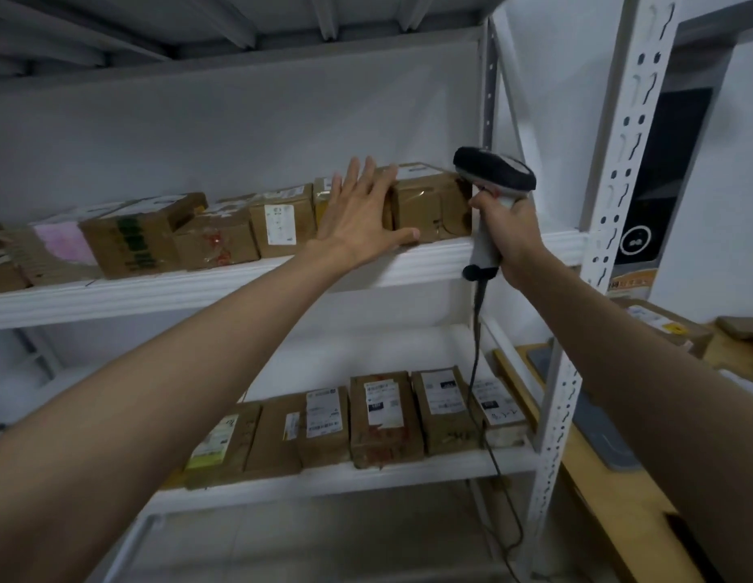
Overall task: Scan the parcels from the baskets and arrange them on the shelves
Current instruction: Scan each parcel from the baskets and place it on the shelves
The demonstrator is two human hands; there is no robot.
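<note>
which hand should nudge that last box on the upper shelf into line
Left. The left hand is open and already flat against the front of the rightmost box on the upper shelf. The right hand grips the barcode scanner, so it isn't free to push.

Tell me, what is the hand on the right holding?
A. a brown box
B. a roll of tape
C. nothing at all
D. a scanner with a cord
D. The right hand is wrapped round the grey handle of a barcode scanner, its black head up by the shelf and a dark cord hanging down from the handle's bottom end.
</note>
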